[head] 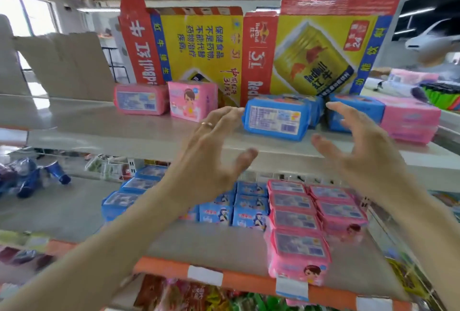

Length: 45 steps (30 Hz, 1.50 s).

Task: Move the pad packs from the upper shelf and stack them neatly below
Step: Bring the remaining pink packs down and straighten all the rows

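Both hands reach up, left hand point(211, 158) and right hand point(361, 146) spread either side of the blue plastic-wrapped pad pack point(275, 117) on the upper grey shelf point(124, 131).

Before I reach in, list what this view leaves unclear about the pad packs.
- Blue pack on the upper shelf: small print too blurred to read.
- Second blue pack: right hand covers its front.
- Lower blue stacks: left hand and forearm hide several, so no count.
- Pink stacks: depth behind is hidden.

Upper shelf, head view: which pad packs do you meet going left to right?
Pink pack lying flat → pink pack standing upright → blue pack between the hands → blue pack on the right → pink stack at the right end.
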### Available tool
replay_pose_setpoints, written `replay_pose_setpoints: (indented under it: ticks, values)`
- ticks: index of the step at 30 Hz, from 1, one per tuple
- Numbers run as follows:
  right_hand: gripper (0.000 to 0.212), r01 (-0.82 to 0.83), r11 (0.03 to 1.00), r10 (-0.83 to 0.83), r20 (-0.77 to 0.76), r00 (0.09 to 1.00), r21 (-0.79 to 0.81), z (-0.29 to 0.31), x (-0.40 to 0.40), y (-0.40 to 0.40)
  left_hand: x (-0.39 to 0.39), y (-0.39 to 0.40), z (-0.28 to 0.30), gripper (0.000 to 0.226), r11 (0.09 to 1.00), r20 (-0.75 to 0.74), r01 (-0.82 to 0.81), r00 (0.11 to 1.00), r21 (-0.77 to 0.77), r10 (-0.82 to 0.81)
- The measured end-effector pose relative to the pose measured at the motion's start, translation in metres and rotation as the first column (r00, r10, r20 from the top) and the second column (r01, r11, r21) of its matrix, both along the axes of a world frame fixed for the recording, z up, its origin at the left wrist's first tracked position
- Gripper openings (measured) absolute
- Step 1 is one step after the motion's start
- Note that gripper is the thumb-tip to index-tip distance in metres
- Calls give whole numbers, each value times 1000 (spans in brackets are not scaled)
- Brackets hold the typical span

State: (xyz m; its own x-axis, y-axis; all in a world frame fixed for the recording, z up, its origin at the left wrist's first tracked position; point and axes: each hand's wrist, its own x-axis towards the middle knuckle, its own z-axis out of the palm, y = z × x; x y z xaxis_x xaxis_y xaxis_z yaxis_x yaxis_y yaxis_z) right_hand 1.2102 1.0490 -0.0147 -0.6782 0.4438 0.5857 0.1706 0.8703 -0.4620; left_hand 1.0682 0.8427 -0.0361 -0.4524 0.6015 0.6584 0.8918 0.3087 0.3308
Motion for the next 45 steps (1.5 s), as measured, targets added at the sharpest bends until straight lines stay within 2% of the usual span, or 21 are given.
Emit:
replay_pose_setpoints:
  ticks: [3,5,8,10,12,16,20,22,26,27,29,31,33,35,37,40,42,43,45]
  values:
    - [66,101,991,-93,91,992,-87,13,-43,7,-45,31,21,69,998,116,56,992,3,-56]
    - [68,167,976,-142,175,974,-141,15,-65,14,-68,48,30,75,996,263,76,963,-54,-59]
    - [69,226,950,-172,243,955,-214,9,-85,25,-99,69,30,83,985,479,107,877,-135,-30]
    - [69,244,937,-184,239,953,-249,6,-92,29,-114,79,26,88,979,608,167,791,-112,-66]
    - [69,255,919,-202,198,959,-300,5,-97,32,-121,88,26,72,975,669,198,739,-100,-81]
    - [64,232,843,-215,92,972,-486,5,-112,42,-121,105,34,18,970,733,239,668,-49,-127]
    - [49,237,821,-265,21,964,-519,7,-116,36,-113,110,43,26,976,781,219,607,13,-147]
    - [41,190,838,-269,-84,959,-511,8,-108,29,-101,101,46,27,971,773,227,602,75,-200]
    - [33,-54,860,-180,-400,899,-508,7,-71,-9,-70,68,48,29,933,649,206,673,296,-354]
    - [29,-121,863,-154,-483,862,-491,5,-58,-20,-58,56,47,37,910,632,206,664,359,-400]
    - [26,-259,847,-91,-607,790,-464,-6,-28,-39,-37,34,38,62,850,640,177,587,496,-496]
    - [24,-330,818,-34,-612,790,-472,-31,0,-52,-11,17,13,72,808,675,103,493,580,-548]
    - [27,-357,784,-20,-595,803,-507,-58,20,-67,24,8,-23,61,762,671,35,450,647,-590]
    - [38,-373,776,-7,-599,800,-508,-83,35,-78,63,2,-62,57,738,668,-55,476,672,-572]
    - [30,-401,764,21,-602,799,-506,-99,48,-87,93,-3,-91,67,715,675,-139,491,685,-551]
    - [45,-439,692,62,-558,828,-574,-118,68,-86,118,-16,-112,63,720,680,-177,533,671,-503]
    - [43,-495,624,156,-525,837,-604,-128,80,-88,134,-29,-119,65,735,690,-213,575,644,-439]
    - [47,-518,590,215,-498,840,-619,-132,86,-91,144,-37,-122,71,749,698,-233,599,620,-392]
    - [72,-555,509,315,-459,831,-657,-145,92,-96,164,-55,-126,80,752,711,-294,630,590,-312]
